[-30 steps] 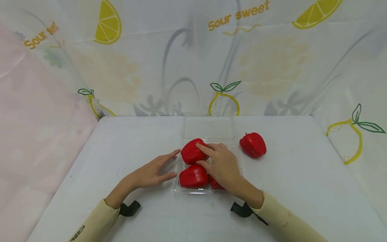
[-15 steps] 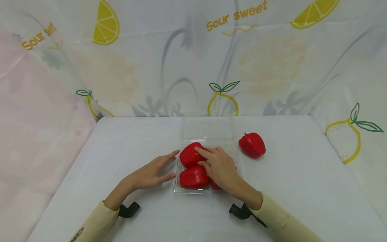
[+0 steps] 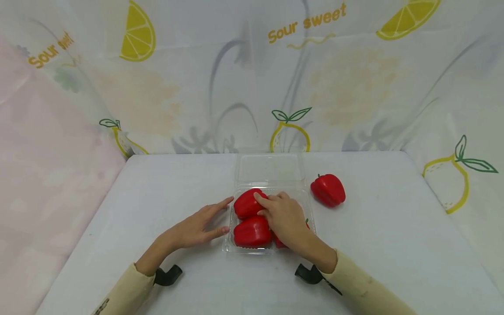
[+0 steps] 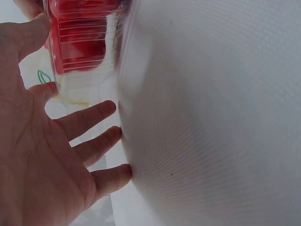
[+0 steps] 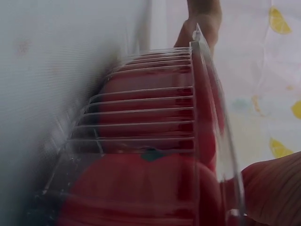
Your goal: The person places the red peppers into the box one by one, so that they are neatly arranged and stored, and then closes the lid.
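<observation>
From my place far away, I see my right hand (image 3: 289,218) reach over the clear plastic clamshell container (image 3: 252,252), palm down, with its wrist bent inward. Its fingers are bent, and index finger and thumb hold the right end of the rear-left red bell pepper (image 3: 247,204), which sits inside the container. The other fingers are partly hidden behind the hand. My left hand (image 3: 197,227) stays low at the left side of the container, its fingers spread and relaxed, gripping nothing.

From the head I see the front-left red bell pepper (image 3: 252,232) whole, but the front-right red bell pepper (image 3: 278,242) is mostly covered by my right hand. The right wrist view gives, through the ribbed side wall (image 5: 146,106), a blurred green stem (image 5: 153,154). The left wrist view shows what the head cannot: three left fingertips come down to the white table, or very near to it.

The lid (image 3: 271,168) lies folded back on the white table (image 3: 366,232), and one more red bell pepper (image 3: 328,190) rests outside, right of the container. Behind hangs a pale cloth (image 3: 197,78) with lemon prints and the words "Sour sweet"
</observation>
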The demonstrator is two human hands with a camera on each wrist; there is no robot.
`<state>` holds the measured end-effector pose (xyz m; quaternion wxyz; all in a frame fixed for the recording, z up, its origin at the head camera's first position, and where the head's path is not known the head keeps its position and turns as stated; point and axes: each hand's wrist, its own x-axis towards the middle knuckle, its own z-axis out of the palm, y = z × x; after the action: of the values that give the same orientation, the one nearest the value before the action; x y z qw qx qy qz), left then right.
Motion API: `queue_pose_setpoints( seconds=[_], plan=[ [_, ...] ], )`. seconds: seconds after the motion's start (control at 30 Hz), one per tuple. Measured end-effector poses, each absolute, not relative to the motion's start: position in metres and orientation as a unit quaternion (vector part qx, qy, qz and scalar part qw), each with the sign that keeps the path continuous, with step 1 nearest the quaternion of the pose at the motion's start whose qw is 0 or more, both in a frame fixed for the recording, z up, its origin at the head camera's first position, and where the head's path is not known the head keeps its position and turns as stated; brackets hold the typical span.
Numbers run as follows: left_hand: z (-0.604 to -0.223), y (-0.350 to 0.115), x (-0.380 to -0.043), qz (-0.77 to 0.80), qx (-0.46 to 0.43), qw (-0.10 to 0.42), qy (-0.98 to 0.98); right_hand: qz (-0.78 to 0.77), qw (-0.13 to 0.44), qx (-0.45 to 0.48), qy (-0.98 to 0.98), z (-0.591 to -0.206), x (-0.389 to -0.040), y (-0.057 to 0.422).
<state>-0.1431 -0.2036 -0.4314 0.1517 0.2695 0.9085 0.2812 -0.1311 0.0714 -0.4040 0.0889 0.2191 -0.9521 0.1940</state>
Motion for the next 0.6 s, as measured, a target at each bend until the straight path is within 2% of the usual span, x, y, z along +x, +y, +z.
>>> queue_pose_setpoints(
  seconds=[0.17,0.37,0.6],
  plan=[
    [-0.431,-0.203,-0.143,0.282,0.272,0.149,0.908,0.181,0.073,0.229,-0.954,-0.404,-0.131,0.072],
    [-0.431,-0.204,-0.143,0.285,0.274,0.150,0.906,0.161,0.080,0.257,-0.949,-0.401,-0.134,0.079],
    [-0.432,-0.204,-0.143,0.282,0.269,0.158,0.907,0.213,0.054,0.247,-0.944,-0.395,-0.137,0.090]
  ],
)
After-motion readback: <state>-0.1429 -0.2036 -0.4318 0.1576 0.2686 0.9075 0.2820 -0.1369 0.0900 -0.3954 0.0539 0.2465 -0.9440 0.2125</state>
